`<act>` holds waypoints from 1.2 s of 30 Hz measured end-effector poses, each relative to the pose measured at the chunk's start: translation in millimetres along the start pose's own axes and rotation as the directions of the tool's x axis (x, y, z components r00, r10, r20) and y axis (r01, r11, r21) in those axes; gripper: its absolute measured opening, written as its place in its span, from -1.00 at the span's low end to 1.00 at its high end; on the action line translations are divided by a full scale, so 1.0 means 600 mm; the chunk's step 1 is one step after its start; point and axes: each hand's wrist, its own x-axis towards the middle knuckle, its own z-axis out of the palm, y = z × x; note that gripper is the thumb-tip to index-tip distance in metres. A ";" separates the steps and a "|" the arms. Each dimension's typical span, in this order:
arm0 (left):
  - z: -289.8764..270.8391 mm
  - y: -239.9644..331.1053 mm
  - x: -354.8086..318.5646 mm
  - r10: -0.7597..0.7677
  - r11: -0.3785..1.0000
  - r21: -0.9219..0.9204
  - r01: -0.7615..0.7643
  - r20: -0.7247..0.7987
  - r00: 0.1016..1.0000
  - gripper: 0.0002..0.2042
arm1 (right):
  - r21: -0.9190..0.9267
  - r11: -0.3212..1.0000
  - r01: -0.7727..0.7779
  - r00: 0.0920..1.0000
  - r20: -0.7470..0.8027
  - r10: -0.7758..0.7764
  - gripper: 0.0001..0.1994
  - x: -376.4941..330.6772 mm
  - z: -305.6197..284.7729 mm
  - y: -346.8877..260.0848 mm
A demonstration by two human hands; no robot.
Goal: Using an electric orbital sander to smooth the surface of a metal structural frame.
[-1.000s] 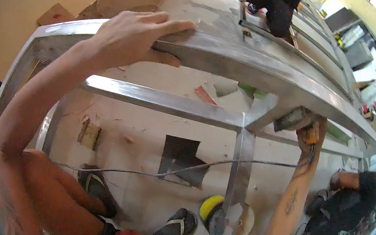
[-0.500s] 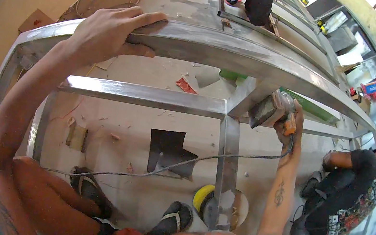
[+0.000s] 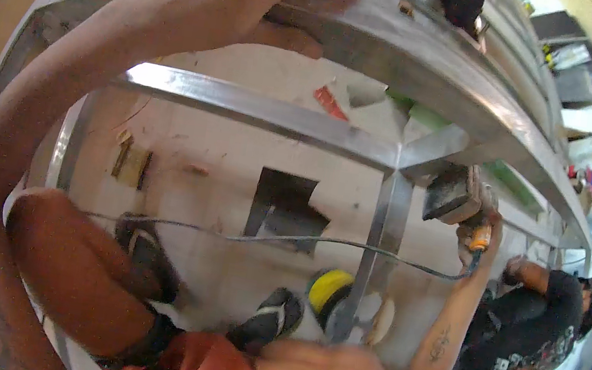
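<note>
A welded frame of silvery square metal tube (image 3: 421,62) stands in front of me. My left hand (image 3: 239,4) grips its top rail near the left end, fingers over the top and thumb down the near side. My right hand (image 3: 490,231) is closed around a dusty hand-held power sander (image 3: 455,195) with an orange section at the cord end. The sander's flat pad faces left, just below and to the right of the short crossbar (image 3: 436,146). Whether the pad touches metal, I cannot tell. From the sander a grey cord (image 3: 318,240) runs leftward across the frame's opening.
On the floor lie a dark sheet piece (image 3: 285,206), a red scrap (image 3: 331,103) and a yellow-and-black disc (image 3: 331,290). A person in dark clothes (image 3: 527,327) crouches at right, beyond my right forearm. Another person (image 3: 461,3) is at the far side. My feet are under the frame.
The view has shifted, so the frame sits farther right and higher. Against the frame, the sander has come down and toward me from the crossbar. My left hand keeps its hold on the rail.
</note>
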 end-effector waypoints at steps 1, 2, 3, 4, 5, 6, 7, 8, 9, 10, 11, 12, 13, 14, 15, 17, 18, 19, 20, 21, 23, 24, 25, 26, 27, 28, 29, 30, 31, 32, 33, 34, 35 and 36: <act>-0.012 -0.007 -0.001 0.004 0.999 -0.047 -0.005 -0.024 1.000 -0.29 | -0.025 1.000 -0.003 1.000 -0.025 0.002 -0.60 -0.006 0.008 -0.010; -0.006 -0.027 -0.003 0.134 0.991 -0.008 -0.137 -0.161 0.978 -0.32 | -0.039 0.999 -0.012 0.999 -0.045 0.010 -0.61 -0.005 0.021 -0.019; 0.000 -0.038 -0.011 0.120 0.992 -0.018 -0.124 -0.133 0.984 -0.32 | -0.052 0.998 -0.040 0.996 -0.083 0.036 -0.61 -0.018 0.030 -0.023; -0.003 -0.036 -0.012 0.073 0.996 -0.052 -0.077 -0.077 0.994 -0.33 | -0.069 0.995 -0.077 0.989 -0.130 0.068 -0.61 -0.036 0.039 -0.031; 0.008 -0.032 -0.011 0.023 0.995 -0.093 -0.025 -0.025 0.999 -0.35 | -0.097 0.989 -0.112 0.978 -0.188 0.093 -0.61 -0.061 0.041 -0.048; 0.022 -0.025 -0.004 0.023 0.989 -0.147 -0.033 -0.069 0.997 -0.36 | -0.116 0.981 -0.158 0.959 -0.256 0.124 -0.61 -0.092 0.045 -0.070; 0.018 -0.024 -0.002 0.014 0.986 -0.166 -0.031 -0.100 0.995 -0.37 | -0.119 0.974 -0.194 0.945 -0.289 0.153 -0.61 -0.109 0.064 -0.078; 0.011 -0.022 0.003 -0.007 0.984 -0.176 -0.007 -0.074 0.997 -0.39 | -0.117 0.964 -0.238 0.924 -0.332 0.188 -0.61 -0.130 0.081 -0.094; 0.006 -0.018 0.007 -0.028 0.981 -0.192 0.017 -0.057 0.998 -0.41 | -0.114 0.953 -0.279 0.901 -0.374 0.219 -0.61 -0.154 0.101 -0.114; 0.004 -0.019 0.004 -0.044 0.971 -0.236 0.040 -0.013 0.999 -0.44 | -0.113 0.937 -0.331 0.872 -0.415 0.258 -0.62 -0.180 0.125 -0.129; -0.002 -0.024 -0.005 -0.061 0.958 -0.278 0.067 0.029 0.998 -0.47 | -0.104 0.918 -0.383 0.845 -0.441 0.302 -0.62 -0.197 0.152 -0.144; -0.002 -0.024 -0.015 -0.050 0.937 -0.349 0.027 -0.058 0.997 -0.45 | -0.086 0.894 -0.439 0.822 -0.439 0.362 -0.63 -0.205 0.194 -0.173; -0.008 -0.024 -0.036 -0.047 0.914 -0.404 -0.017 -0.147 0.988 -0.44 | -0.068 0.867 -0.493 0.799 -0.429 0.421 -0.65 -0.213 0.252 -0.194; -0.025 0.000 -0.068 -0.102 0.895 -0.444 0.040 -0.117 0.988 -0.41 | -0.113 0.873 -0.474 0.725 -0.612 0.315 -0.71 -0.225 0.332 -0.211; -0.052 0.037 -0.099 -0.155 0.875 -0.477 0.087 -0.103 0.983 -0.38 | 0.031 0.863 -0.504 0.731 -0.517 0.445 -0.74 -0.222 0.337 -0.239; -0.120 0.121 -0.183 -0.213 0.490 -0.774 0.401 0.340 0.916 -0.27 | 0.044 0.885 -0.464 0.686 -0.614 0.390 -0.76 -0.235 0.431 -0.295; -0.156 0.148 -0.245 -0.206 0.488 -0.734 0.472 0.429 0.880 -0.15 | 0.116 0.856 -0.503 0.681 -0.556 0.476 -0.77 -0.233 0.452 -0.324; -0.206 0.163 -0.299 -0.199 0.519 -0.596 0.612 0.612 0.765 -0.06 | 0.182 0.819 -0.544 0.670 -0.494 0.554 -0.77 -0.237 0.448 -0.358; -0.213 0.183 -0.372 -0.177 0.472 -0.481 0.739 0.769 0.614 -0.06 | 0.382 0.728 -0.570 0.653 -0.327 0.683 -0.77 -0.235 0.447 -0.395; -0.214 0.202 -0.442 -0.240 0.386 -0.275 0.881 0.892 0.383 -0.19 | 0.523 0.594 -0.611 0.619 -0.152 0.771 -0.67 -0.226 0.463 -0.432; -0.319 0.174 -0.526 -0.416 0.277 -0.063 0.959 0.892 0.179 -0.45 | 0.462 0.647 -0.606 0.548 -0.348 0.761 -0.49 -0.198 0.540 -0.506; -0.363 0.155 -0.556 -0.521 0.256 -0.028 0.966 0.838 0.162 -0.52 | 0.401 0.697 -0.595 0.617 -0.329 0.715 -0.50 -0.182 0.566 -0.549; -0.396 0.123 -0.565 -0.574 0.203 -0.011 0.979 0.809 0.128 -0.52 | 0.344 0.743 -0.574 0.682 -0.302 0.666 -0.50 -0.158 0.597 -0.576; -0.432 0.093 -0.584 -0.423 0.206 0.034 0.978 0.904 0.058 -0.56 | 0.267 0.770 -0.579 0.719 -0.277 0.637 -0.50 -0.131 0.646 -0.590; -0.466 0.070 -0.618 -0.261 0.207 0.075 0.976 0.965 -0.019 -0.60 | 0.212 0.773 -0.598 0.736 -0.235 0.635 -0.51 -0.100 0.705 -0.592; -0.455 0.086 -0.671 -0.367 0.091 0.063 0.994 0.930 -0.026 -0.65 | 0.161 0.764 -0.625 0.742 -0.183 0.645 -0.51 -0.067 0.779 -0.580; -0.477 0.066 -0.661 -0.407 -0.078 -0.006 0.997 0.913 -0.026 -0.62 | 0.108 0.783 -0.613 0.766 -0.161 0.622 -0.51 -0.038 0.837 -0.581; -0.494 0.057 -0.675 -0.458 -0.249 -0.041 0.968 0.886 -0.080 -0.61 | 0.062 0.786 -0.616 0.776 -0.125 0.618 -0.52 -0.014 0.902 -0.575; -0.499 0.050 -0.677 -0.496 -0.400 -0.098 0.911 0.859 -0.125 -0.59 | 0.025 0.789 -0.613 0.786 -0.075 0.613 -0.52 0.007 0.964 -0.574; -0.483 0.057 -0.687 -0.525 -0.443 -0.102 0.891 0.835 -0.166 -0.59 | -0.006 0.777 -0.630 0.776 -0.023 0.630 -0.52 0.023 1.023 -0.565; -0.478 0.072 -0.721 -0.432 -0.669 -0.137 0.731 0.871 -0.233 -0.55 | -0.047 0.744 -0.667 0.742 0.046 0.668 -0.52 0.033 1.104 -0.537; -0.470 0.082 -0.730 -0.341 -0.830 -0.175 0.529 0.911 -0.234 -0.51 | -0.082 0.723 -0.686 0.715 0.106 0.691 -0.53 0.042 1.171 -0.514; -0.459 0.089 -0.711 -0.254 -0.965 -0.233 0.124 0.947 -0.195 -0.44 | -0.112 0.712 -0.693 0.696 0.151 0.702 -0.53 0.049 1.227 -0.499; -0.476 0.049 -0.678 -0.296 -0.953 -0.301 -0.026 0.947 -0.125 -0.35 | -0.114 0.720 -0.685 0.698 0.179 0.693 -0.53 0.056 1.265 -0.498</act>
